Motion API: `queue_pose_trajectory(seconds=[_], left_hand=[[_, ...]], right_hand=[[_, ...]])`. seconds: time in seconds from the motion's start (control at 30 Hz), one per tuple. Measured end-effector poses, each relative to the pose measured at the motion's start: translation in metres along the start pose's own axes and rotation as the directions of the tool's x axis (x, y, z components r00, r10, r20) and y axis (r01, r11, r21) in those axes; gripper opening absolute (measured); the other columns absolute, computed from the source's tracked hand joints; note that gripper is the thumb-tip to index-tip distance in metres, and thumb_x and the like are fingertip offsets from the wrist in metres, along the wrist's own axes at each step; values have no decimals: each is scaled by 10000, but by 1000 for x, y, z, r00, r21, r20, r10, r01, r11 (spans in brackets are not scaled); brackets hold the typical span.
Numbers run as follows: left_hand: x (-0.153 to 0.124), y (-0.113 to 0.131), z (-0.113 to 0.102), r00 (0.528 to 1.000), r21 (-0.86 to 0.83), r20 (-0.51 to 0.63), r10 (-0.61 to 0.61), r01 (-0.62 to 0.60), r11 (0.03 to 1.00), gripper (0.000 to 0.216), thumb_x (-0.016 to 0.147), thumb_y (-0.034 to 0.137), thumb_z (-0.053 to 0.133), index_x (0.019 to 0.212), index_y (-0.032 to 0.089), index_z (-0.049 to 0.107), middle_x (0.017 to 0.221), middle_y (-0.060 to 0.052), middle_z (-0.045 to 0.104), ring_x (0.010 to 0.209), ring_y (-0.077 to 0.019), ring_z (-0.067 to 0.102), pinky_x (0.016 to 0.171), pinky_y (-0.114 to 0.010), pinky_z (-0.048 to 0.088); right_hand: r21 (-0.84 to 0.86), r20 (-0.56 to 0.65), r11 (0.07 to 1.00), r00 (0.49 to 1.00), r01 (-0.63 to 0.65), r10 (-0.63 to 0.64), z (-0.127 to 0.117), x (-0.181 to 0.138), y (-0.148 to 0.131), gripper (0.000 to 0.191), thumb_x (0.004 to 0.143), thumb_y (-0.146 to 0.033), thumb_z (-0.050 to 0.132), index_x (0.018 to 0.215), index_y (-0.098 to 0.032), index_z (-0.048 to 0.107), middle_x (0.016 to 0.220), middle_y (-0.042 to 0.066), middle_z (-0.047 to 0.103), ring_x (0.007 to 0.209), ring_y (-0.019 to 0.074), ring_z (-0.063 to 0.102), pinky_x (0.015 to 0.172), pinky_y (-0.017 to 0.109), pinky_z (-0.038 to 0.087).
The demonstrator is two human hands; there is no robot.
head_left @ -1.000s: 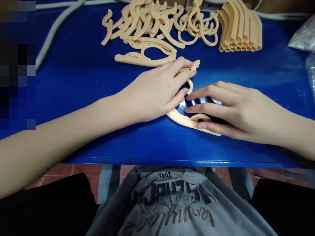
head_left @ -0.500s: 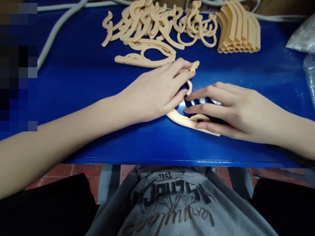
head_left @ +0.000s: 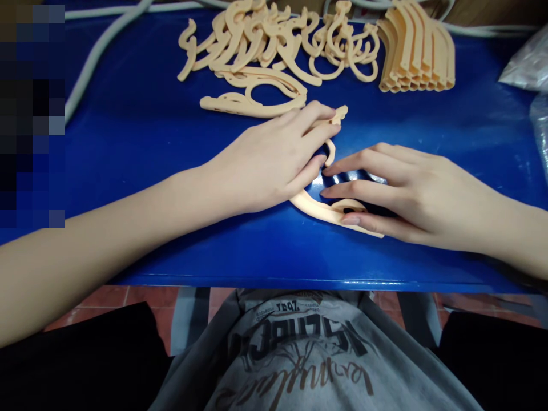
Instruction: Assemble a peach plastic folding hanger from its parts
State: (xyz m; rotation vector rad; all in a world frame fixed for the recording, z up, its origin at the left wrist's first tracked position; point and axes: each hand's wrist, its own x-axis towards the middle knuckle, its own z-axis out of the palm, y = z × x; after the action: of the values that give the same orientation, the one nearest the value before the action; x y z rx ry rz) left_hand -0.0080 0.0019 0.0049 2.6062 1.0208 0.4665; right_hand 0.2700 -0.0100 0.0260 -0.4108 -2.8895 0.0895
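Your left hand (head_left: 274, 165) and right hand (head_left: 411, 191) lie flat, fingers extended, pressing the same plastic hanger (head_left: 319, 208) on the near table (head_left: 128, 125), unmoved over the last second, probably fitting a piece, though your fingers hide it.

The left hand (head_left: 274, 162) and right hand (head_left: 411, 191) cover most of the peach plastic hanger piece (head_left: 319, 208) lying near the table's front edge, so its full shape cannot be told. A pixelated block (head_left: 32, 114) hides the table's left end. The clear plastic bag (head_left: 528, 63) at the right edge is cut off.
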Motion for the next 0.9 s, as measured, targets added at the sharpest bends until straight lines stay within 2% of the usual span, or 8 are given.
queue_pose_trajectory(seconds=[0.13, 0.3, 0.57, 0.9], left_hand=[[0, 0, 0, 1000, -12, -6, 7, -7, 1000, 597, 1159, 449, 372, 1655, 275, 655, 1789, -118, 584, 1649, -402, 557, 1374, -635, 504], [0, 1, -1, 1000, 2, -1, -5, 5, 1000, 609, 1156, 449, 360, 1663, 273, 648, 1796, -113, 576, 1651, -385, 555, 1376, -614, 506], [0, 1, -1, 1000, 1, 9, -10, 10, 1000, 613, 1153, 441, 354, 1643, 232, 656, 1800, -143, 558, 1649, -400, 556, 1368, -609, 514], [0, 1, -1, 1000, -31, 5, -15, 15, 999, 593, 1150, 453, 376, 1641, 279, 659, 1794, -115, 572, 1650, -400, 555, 1385, -628, 495]], right_hand=[[-17, 9, 1000, 1000, 2, -2, -2, 1, -1, 376, 1235, -454, 549, 1375, -199, 787, 1457, 147, 790, 1175, 306, 744, 995, 478, 603], [-12, -4, 1000, 1000, 23, -23, -3, 1, -1, 350, 1220, -411, 587, 1361, -153, 777, 1437, 178, 792, 1144, 311, 736, 976, 487, 604], [-10, 3, 1000, 1000, 7, -7, -2, -1, 0, 386, 1240, -453, 538, 1374, -181, 775, 1458, 156, 786, 1159, 302, 741, 990, 478, 600], [6, 13, 1000, 1000, -9, 9, -3, -1, 0, 379, 1237, -464, 541, 1366, -209, 790, 1451, 143, 788, 1199, 302, 747, 1024, 462, 592]])
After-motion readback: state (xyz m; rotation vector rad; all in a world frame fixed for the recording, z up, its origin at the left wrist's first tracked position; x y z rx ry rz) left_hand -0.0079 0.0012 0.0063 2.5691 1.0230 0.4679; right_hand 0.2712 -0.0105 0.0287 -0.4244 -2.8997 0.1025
